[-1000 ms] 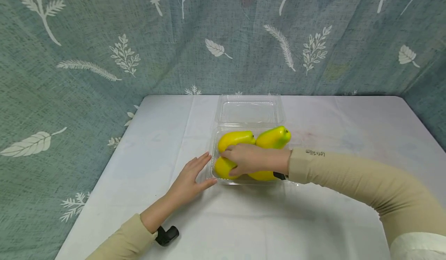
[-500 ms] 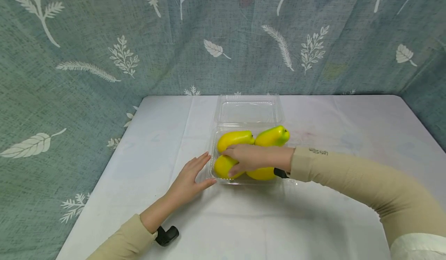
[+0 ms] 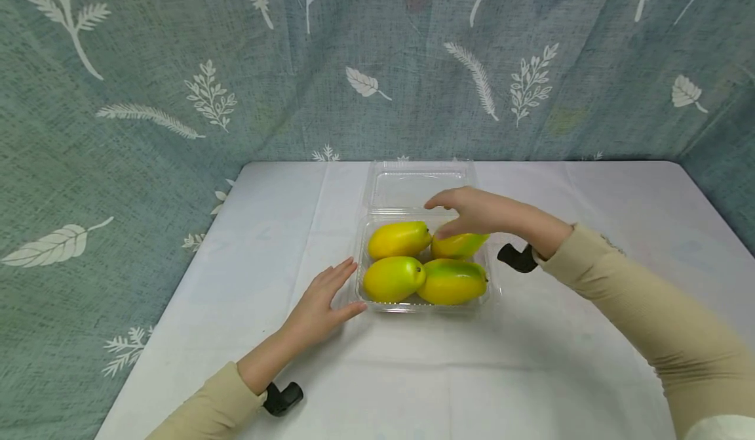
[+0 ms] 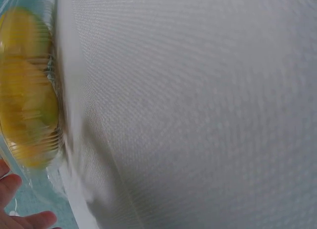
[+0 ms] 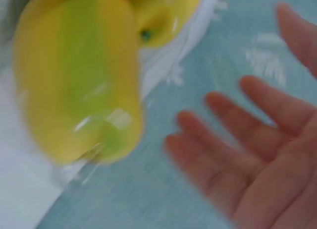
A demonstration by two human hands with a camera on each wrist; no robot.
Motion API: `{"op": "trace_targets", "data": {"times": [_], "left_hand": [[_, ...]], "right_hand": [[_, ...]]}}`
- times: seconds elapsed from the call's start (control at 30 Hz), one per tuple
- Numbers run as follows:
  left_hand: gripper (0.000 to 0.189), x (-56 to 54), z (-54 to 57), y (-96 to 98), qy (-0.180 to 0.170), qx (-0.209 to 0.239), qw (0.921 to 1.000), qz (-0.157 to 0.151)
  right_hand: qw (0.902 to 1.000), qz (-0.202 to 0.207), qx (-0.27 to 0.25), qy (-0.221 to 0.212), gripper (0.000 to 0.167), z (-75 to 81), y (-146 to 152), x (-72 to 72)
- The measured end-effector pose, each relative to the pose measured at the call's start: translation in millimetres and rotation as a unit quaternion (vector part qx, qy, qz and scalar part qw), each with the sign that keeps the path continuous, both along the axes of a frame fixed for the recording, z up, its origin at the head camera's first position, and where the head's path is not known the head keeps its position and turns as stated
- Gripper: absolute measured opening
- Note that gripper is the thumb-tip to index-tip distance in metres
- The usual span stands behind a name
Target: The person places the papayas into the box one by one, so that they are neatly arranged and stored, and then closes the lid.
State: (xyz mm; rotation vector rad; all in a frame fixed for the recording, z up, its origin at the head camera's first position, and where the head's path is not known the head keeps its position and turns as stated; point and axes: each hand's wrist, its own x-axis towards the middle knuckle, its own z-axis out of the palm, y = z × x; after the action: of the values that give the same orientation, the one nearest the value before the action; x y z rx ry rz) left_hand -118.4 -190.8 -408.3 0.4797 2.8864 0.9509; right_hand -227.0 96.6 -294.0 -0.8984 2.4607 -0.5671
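Several plump yellow-green fruits, like mangoes or papayas, lie in two rows in a clear plastic clamshell box (image 3: pixel 425 308). In the head view, the front left fruit (image 3: pixel 390 280) and front right fruit (image 3: pixel 453 282) show whole. My right hand (image 3: pixel 480 212) hovers above the back right fruit (image 3: pixel 457 246), partly covering it. Its fingers are spread around nothing, as the right wrist view also shows. At the box's left side my left hand (image 3: pixel 321 302) has straight fingers; its fingertips are at the wall, but contact cannot be made out. The back left fruit (image 3: pixel 398 239) is in plain sight.
The box's clear lid (image 3: pixel 421 187) lies folded back toward the table's far edge. A white cloth (image 3: pixel 401 387) covers the table. Leaf-patterned blue-green curtains (image 3: pixel 295 99) hang behind and to the sides.
My right hand has left the front left fruit, rising back and to the right over the back right fruit. The front fruits are uncovered. My left hand stays put.
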Motion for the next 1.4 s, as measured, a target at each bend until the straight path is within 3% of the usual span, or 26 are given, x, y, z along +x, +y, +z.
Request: {"op": "trace_targets", "data": {"times": [0.2, 0.67, 0.93, 1.1, 1.27, 1.4], "left_hand": [[0.071, -0.1, 0.9, -0.1, -0.005, -0.003, 1.0000, 0.003], [0.072, -1.8, -0.8, -0.2, -0.006, 0.001, 1.0000, 0.000], [0.072, -1.5, -0.5, 0.1, -0.006, -0.001, 1.0000, 0.001], [0.072, -2.6, 2.9, -1.8, 0.004, -0.009, 0.9999, -0.004], [0.070, -8.1, 10.0, -10.3, 0.023, -0.014, 0.9996, 0.005], [0.071, -15.8, 15.4, -21.0, 0.038, -0.033, 0.9986, 0.018]], "right_hand": [[0.9969, -0.064, 0.031, -0.032, 0.053, -13.9, 34.3, -5.4], [0.9949, -0.087, -0.050, -0.010, 0.046, -47.2, 54.7, 0.1], [0.9939, -0.097, -0.053, -0.009, 0.048, -46.5, 56.8, 0.3], [0.9881, -0.135, -0.072, -0.008, 0.051, -42.6, 70.1, 0.1], [0.9790, -0.183, -0.084, 0.032, 0.055, -44.7, 92.2, 5.4], [0.9728, -0.197, -0.090, 0.081, 0.061, -52.9, 108.4, 15.4]]}}
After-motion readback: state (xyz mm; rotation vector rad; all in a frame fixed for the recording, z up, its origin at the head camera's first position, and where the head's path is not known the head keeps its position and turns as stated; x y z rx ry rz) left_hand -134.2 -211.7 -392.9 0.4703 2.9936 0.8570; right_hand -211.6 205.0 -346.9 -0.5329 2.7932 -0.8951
